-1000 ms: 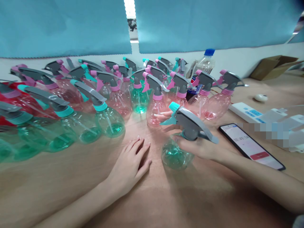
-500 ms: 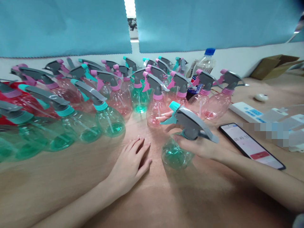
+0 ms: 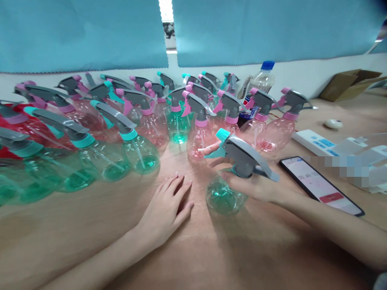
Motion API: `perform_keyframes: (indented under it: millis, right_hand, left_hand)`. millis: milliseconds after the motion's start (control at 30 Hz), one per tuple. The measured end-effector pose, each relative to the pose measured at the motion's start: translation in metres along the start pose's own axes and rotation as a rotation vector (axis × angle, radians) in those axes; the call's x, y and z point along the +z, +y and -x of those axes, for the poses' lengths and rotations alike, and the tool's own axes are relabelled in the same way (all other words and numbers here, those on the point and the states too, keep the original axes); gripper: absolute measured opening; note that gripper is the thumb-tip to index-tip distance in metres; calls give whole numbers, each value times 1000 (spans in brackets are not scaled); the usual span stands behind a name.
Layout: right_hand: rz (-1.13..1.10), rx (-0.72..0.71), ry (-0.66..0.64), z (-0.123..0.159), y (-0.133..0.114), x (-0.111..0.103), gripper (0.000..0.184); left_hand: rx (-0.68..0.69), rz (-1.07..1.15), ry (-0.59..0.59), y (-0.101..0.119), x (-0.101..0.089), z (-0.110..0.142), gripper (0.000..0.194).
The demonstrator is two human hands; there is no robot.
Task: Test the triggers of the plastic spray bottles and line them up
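My right hand is wrapped round the neck of a green spray bottle with a grey trigger head and turquoise nozzle. That bottle stands upright on the wooden table, and its far side is hidden. My left hand lies palm down on the table to the left of it, fingers stretched out and holding nothing. Just beyond the left hand stands another green spray bottle with a turquoise collar. A pink spray bottle is behind the held one.
Rows of green and pink spray bottles fill the table's back and left. On the right lie a phone showing a timer, a white power strip and a small white object. A clear blue-capped bottle and a cardboard box stand farther back.
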State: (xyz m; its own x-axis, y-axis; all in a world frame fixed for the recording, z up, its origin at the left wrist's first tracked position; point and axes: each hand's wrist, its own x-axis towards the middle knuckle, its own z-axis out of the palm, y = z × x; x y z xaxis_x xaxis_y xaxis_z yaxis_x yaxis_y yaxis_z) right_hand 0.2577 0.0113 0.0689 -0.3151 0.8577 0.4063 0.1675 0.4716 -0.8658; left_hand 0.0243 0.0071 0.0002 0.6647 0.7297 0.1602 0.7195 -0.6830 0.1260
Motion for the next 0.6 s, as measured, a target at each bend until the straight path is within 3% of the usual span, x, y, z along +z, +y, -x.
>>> perform_keyframes:
  millis: [267,600]
  right_hand:
    - [-16,10,-10,1,1,0,46]
    - [121,32,13,-2,-2,-3,41]
  left_hand:
    - [4,7,-2,0,0,0,45]
    - [14,-1,12,-1,1,-1,45]
